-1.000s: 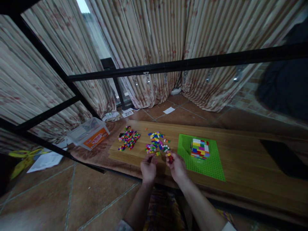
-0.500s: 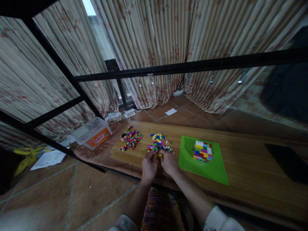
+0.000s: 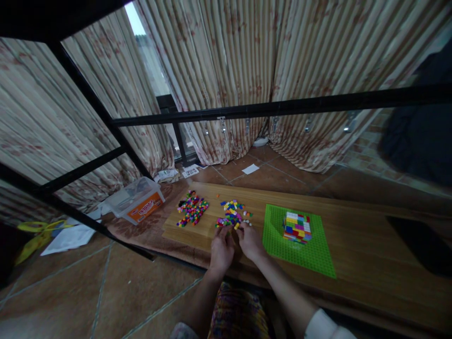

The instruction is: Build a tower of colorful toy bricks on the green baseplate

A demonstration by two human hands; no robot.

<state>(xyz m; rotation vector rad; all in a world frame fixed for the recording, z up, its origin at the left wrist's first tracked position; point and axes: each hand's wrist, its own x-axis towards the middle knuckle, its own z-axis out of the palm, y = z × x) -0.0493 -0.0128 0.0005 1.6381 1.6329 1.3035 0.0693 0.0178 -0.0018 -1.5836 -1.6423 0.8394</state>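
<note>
My left hand (image 3: pixel 222 247) and my right hand (image 3: pixel 250 241) are close together at the near side of a pile of small building bricks (image 3: pixel 231 214). A yellow brick (image 3: pixel 237 226) shows at the fingertips of my right hand, which are pinched together. The fingers of my left hand are curled in too, but what they hold is hidden. To the right, a block-shaped build of mixed-colour bricks (image 3: pixel 297 227) stands on a green studded baseplate (image 3: pixel 278 245).
Another heap of bricks (image 3: pixel 192 209) lies at the left of the wooden board (image 3: pixel 353 226). A clear plastic box with an orange label (image 3: pixel 141 202) sits further left. A dark flat object (image 3: pixel 416 240) lies at the right. Black metal bars (image 3: pixel 226 114) cross behind the board.
The camera view has tilted slightly, so the scene sits a little lower. My hands have parted slightly at the fingertips, and the yellow brick is now by the right fingers.
</note>
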